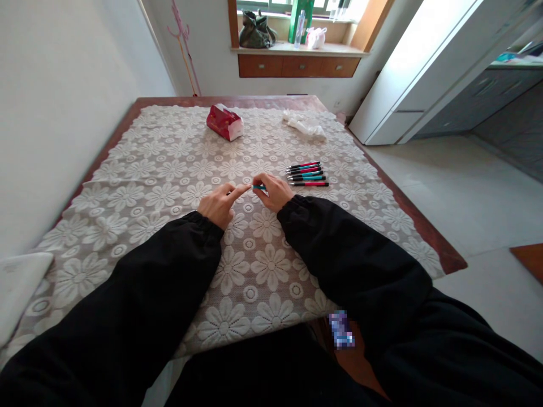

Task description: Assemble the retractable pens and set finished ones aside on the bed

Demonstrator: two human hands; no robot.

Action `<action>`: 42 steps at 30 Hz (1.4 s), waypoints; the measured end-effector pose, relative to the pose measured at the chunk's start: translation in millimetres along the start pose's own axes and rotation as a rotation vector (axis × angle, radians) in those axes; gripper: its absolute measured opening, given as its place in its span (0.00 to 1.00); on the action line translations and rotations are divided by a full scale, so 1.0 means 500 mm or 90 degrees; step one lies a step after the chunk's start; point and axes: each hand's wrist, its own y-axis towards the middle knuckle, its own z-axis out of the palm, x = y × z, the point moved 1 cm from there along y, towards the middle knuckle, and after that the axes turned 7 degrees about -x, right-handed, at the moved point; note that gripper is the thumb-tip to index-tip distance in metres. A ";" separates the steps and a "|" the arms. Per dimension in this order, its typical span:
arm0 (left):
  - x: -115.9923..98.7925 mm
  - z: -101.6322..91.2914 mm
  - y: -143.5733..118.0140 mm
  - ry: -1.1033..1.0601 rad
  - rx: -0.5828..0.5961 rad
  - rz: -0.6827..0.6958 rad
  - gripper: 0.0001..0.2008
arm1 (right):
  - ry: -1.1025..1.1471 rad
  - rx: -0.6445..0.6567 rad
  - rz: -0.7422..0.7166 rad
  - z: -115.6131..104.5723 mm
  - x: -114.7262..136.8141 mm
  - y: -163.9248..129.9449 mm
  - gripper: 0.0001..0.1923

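Observation:
My right hand (275, 193) is closed, thumb and fingers pinching a blue pen (259, 187); only a short blue length shows and the hand hides the rest. My left hand (218, 206) has its index finger stretched out, the tip at or very near the pen's left end. Its other fingers are curled, with a dark spot beneath the index finger that I cannot make out. Just right of my right hand lie several pens (306, 177) with black grips and red or blue barrels, roughly side by side on the flowered tablecloth (271, 265).
A red tissue pack (224, 122) rests toward the table's far side, with a crumpled white plastic bag (304, 125) to its right. A white object (23, 285) sits at the left edge. Beyond the table are a windowsill (297, 51) and a tall white cabinet (407, 73).

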 end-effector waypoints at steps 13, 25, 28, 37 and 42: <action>0.003 0.006 0.001 -0.017 -0.022 0.030 0.41 | -0.070 0.018 -0.024 0.006 -0.004 -0.001 0.06; 0.018 0.019 0.002 -0.111 -0.017 0.055 0.38 | -0.054 0.046 -0.034 0.003 0.000 0.001 0.06; 0.018 0.023 0.002 -0.182 -0.031 0.056 0.33 | -0.046 0.059 -0.049 0.008 0.000 -0.002 0.08; 0.023 0.028 0.006 -0.196 -0.074 -0.022 0.12 | -0.067 0.113 -0.170 0.018 0.003 -0.004 0.07; 0.028 0.028 0.005 -0.232 -0.103 0.024 0.13 | -0.104 0.102 -0.149 0.009 0.009 -0.004 0.08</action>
